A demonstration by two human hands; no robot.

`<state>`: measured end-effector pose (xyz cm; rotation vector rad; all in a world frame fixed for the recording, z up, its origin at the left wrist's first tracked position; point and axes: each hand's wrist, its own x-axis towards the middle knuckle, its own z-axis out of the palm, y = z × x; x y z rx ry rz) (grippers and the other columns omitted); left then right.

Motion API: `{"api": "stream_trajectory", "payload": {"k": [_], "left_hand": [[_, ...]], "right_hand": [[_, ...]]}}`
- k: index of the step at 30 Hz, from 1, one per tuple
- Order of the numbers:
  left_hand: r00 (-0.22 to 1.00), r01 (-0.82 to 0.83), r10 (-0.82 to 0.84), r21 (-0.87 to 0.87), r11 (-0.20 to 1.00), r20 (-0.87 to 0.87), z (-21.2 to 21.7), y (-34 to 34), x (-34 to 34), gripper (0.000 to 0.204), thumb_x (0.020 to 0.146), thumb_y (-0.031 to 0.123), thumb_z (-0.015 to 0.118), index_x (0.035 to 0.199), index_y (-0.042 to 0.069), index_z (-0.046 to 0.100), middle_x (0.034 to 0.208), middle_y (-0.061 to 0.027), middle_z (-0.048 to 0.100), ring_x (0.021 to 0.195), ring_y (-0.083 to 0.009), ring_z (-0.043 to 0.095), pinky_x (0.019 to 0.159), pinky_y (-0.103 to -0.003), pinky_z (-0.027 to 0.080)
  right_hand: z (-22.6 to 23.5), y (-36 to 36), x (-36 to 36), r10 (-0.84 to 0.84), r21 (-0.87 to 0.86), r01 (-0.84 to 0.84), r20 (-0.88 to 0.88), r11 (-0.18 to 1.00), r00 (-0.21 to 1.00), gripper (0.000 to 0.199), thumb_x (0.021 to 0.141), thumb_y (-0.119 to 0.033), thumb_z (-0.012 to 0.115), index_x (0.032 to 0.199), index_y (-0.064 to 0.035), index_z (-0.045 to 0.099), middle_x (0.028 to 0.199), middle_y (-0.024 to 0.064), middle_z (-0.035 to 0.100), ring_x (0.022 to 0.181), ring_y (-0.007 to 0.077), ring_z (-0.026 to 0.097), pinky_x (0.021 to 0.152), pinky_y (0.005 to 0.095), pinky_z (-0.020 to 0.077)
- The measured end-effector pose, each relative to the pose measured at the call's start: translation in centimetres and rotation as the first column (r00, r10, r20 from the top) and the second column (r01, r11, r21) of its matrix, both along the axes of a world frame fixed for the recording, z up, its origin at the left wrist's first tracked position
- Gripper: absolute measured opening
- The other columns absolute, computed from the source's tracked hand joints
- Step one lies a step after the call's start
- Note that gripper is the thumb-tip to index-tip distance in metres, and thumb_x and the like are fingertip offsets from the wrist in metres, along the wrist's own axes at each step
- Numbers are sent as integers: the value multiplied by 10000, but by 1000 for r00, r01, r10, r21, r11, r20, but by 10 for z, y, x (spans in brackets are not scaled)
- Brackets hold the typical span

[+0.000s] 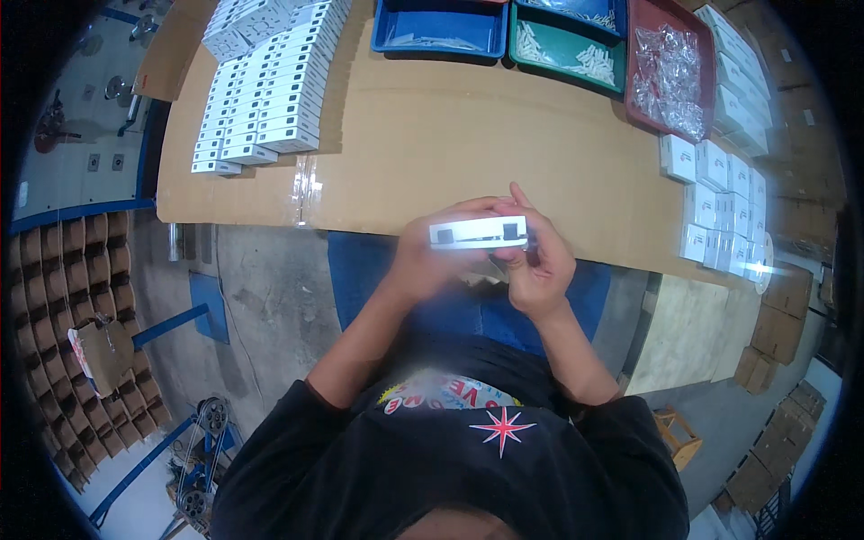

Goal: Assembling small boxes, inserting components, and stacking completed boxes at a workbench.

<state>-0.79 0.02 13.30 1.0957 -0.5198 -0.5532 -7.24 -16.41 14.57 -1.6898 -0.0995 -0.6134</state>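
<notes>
both hands grip one small white box just over the near edge of the desk: the left hand wraps its left end, the right hand pinches its right end, forefinger raised. the cardboard-covered middle of the desk ahead lies bare. stacked white boxes fill the far left corner, more white boxes line the right edge. along the far edge sit a blue tray, a green tray of small white parts and a red tray of clear bags.
</notes>
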Motion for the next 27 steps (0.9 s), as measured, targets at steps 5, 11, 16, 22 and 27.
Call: {"api": "stream_trajectory", "payload": {"k": [5, 11, 16, 22, 27], "left_hand": [[1000, 7, -9, 77, 997, 25, 8, 0, 1, 489, 892, 17, 739, 1363, -27, 616, 1368, -113, 643, 1187, -179, 635, 1017, -327, 515], [998, -28, 31, 63, 998, -46, 10, -6, 10, 456, 949, 146, 719, 1358, -27, 617, 1370, -143, 636, 1228, -216, 616, 1054, -362, 486], [987, 4, 27, 191, 982, -161, -15, -3, 15, 581, 979, 180, 696, 1485, -3, 476, 1396, -115, 599, 1265, -200, 585, 1069, -351, 469], [980, -70, 93, 133, 989, -177, -19, -6, 18, 613, 1000, 90, 628, 1558, 24, 385, 1430, -121, 576, 1285, -199, 574, 1101, -361, 453], [939, -145, 167, 94, 985, -300, -20, -12, 15, 634, 1045, 111, 507, 1628, 66, 261, 1531, -133, 472, 1361, -212, 505, 1134, -369, 419]], "right_hand": [[-1, -6, 0, 43, -25, -42, 13, 999, 999, 337, 945, -158, 747, 1199, 46, 663, 1067, 160, 729, 1037, 244, 710, 1141, 507, 438], [4, -6, 2, 242, 472, -103, -244, 875, 939, 461, 958, -113, 740, 1359, 29, 564, 1264, 111, 667, 1166, 178, 634, 1018, 310, 488], [-17, -19, 8, 333, 481, -121, -385, 869, 861, 500, 959, -86, 731, 1408, 7, 531, 1282, 99, 649, 1205, 174, 607, 1017, 328, 494], [-19, -10, 20, 101, 118, -54, -445, 992, 890, 564, 849, -94, 813, 1354, -34, 569, 1316, 153, 585, 1177, 237, 613, 998, 384, 514], [-6, 10, 24, -118, -391, 9, -254, 920, 960, 636, 677, -137, 903, 1229, -62, 596, 1359, 175, 518, 1205, 366, 581, 994, 448, 519]]}}
